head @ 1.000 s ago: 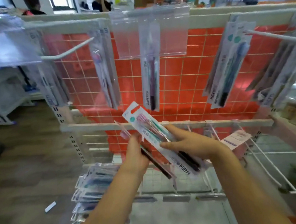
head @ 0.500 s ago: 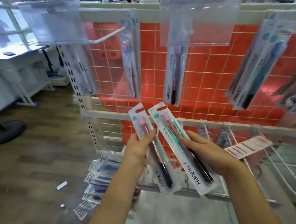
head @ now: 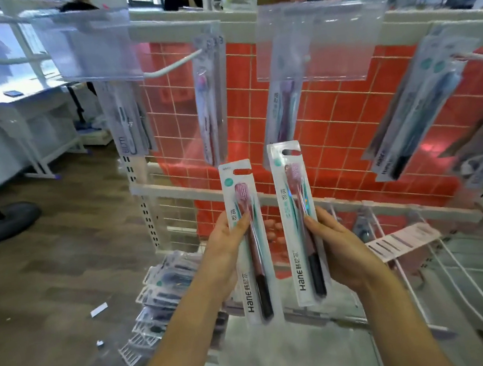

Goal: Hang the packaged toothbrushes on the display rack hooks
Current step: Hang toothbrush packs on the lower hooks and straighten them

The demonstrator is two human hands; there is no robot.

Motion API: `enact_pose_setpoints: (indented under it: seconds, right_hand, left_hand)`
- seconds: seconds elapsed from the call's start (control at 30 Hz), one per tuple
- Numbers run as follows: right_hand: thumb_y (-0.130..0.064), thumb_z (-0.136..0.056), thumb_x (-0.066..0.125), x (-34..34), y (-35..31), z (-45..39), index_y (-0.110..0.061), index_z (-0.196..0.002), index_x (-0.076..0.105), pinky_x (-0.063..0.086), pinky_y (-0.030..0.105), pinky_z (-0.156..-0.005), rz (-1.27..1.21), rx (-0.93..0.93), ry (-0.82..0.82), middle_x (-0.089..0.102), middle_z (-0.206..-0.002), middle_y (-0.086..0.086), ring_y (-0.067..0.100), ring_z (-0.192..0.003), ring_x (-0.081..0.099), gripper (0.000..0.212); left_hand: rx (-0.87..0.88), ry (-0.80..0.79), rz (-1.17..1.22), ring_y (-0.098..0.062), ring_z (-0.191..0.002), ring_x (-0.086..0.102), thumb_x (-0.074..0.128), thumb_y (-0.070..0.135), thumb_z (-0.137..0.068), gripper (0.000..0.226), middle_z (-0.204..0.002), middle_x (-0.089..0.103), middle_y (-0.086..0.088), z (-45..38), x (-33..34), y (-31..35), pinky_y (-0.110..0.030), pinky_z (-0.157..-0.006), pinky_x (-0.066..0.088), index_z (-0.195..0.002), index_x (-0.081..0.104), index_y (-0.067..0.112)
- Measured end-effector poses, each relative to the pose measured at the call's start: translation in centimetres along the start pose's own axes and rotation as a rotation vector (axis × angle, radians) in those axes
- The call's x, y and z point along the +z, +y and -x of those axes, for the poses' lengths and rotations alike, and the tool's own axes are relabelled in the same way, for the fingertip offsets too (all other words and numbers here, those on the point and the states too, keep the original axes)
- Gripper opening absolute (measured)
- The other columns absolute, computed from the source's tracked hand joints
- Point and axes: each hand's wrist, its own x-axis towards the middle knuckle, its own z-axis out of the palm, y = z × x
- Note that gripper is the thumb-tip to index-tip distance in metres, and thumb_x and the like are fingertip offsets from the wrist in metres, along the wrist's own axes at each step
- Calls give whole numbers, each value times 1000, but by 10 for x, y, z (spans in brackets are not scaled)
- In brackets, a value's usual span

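My left hand (head: 225, 254) grips one packaged toothbrush (head: 247, 236), a white card with a pink brush head, held upright. My right hand (head: 341, 247) grips a second matching toothbrush pack (head: 297, 218), also upright and slightly higher. Both packs hang in front of the display rack (head: 332, 119) with its orange grid panel. A bare white hook (head: 174, 65) sticks out at the upper left, above the left pack. Other packs hang on hooks, one at the centre-left (head: 209, 96), one at the centre (head: 283, 110) and a bunch at the right (head: 414, 105).
A pile of loose toothbrush packs (head: 162, 292) lies on the low shelf at the lower left. Clear plastic label holders (head: 92, 46) hang at the rack's top. White wire hooks (head: 464, 275) jut out at the lower right. Wood floor and a fan base (head: 3, 221) lie to the left.
Both hands have spread apart and turned the two packs upright, raising them a little toward the rack. The view has moved closer and tilted up.
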Motion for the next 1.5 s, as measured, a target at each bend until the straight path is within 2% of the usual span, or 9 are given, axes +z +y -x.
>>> enact_pose_setpoints:
  seconds: [0.1,0.23,0.4,0.57,0.73,0.9,1.23,1.4,1.5]
  right_hand:
    - [-35,-71,72,-10,-5,7,-21,-125,58,54,42,-90,-45,-40,26,66,-119,15,29,-106,64,57]
    - [-22,-83,56,-30,-11,20,-19,-123,58,59,36,-79,-79,-69,117,71,-105,10,22,-90,69,40]
    - [-24,-81,59,-51,-16,42,-17,-115,64,55,40,-89,-91,-89,242,68,-113,15,30,-105,65,35]
    - [-18,-82,56,-64,-16,56,-9,-118,60,58,33,-69,-157,-106,291,71,-102,15,25,-88,70,38]
    - [-9,-89,51,-67,-12,59,-8,-117,59,58,32,-69,-183,-92,295,72,-100,12,22,-88,71,29]
    - [-7,-85,54,-62,-2,58,-11,-119,58,58,38,-82,-185,-105,312,70,-109,14,27,-98,68,35]
    - [-8,-92,50,-19,17,85,-8,-94,67,56,24,-61,-208,-203,448,74,-83,5,15,-73,71,18]
    - [-16,-85,56,-4,32,117,-10,-102,66,59,32,-74,-237,-202,546,74,-83,2,14,-75,70,20]
    - [-21,-73,69,4,48,143,-9,-104,65,58,25,-62,-284,-219,555,74,-83,2,12,-73,71,34]
  left_hand:
    - [-6,-67,14,-27,-105,66,62,27,-82,40,-110,70,-11,-4,15,2,-50,-97,48,-119,57,15]
    - [-38,-101,-12,-31,-109,63,65,30,-76,42,-111,70,-12,-10,35,-6,-52,-102,42,-115,63,15]
    - [-71,-198,-16,-27,-109,64,62,24,-78,34,-109,71,-10,-18,62,-15,-48,-103,43,-111,63,16]
    - [-90,-294,-18,-22,-90,71,53,16,-91,17,-94,74,-8,-17,84,-22,-39,-85,55,-103,64,18]
    - [-125,-290,-53,-23,-78,71,50,13,-95,21,-91,73,-13,-12,89,-27,-31,-65,59,-112,62,9]
    - [-128,-264,-109,-21,-87,72,50,16,-95,19,-94,74,-7,-1,81,-24,-31,-74,58,-111,60,19]
    - [-175,-214,-150,-31,-97,68,56,24,-90,25,-101,72,-13,35,29,-6,-49,-90,52,-113,63,16]
    - [-182,-260,-130,-24,-82,71,51,16,-94,23,-94,72,-14,68,8,-3,-31,-66,57,-114,61,12]
    - [-213,-292,-128,-21,-70,69,47,12,-96,20,-84,73,-10,89,-3,-11,-30,-62,57,-112,59,14]
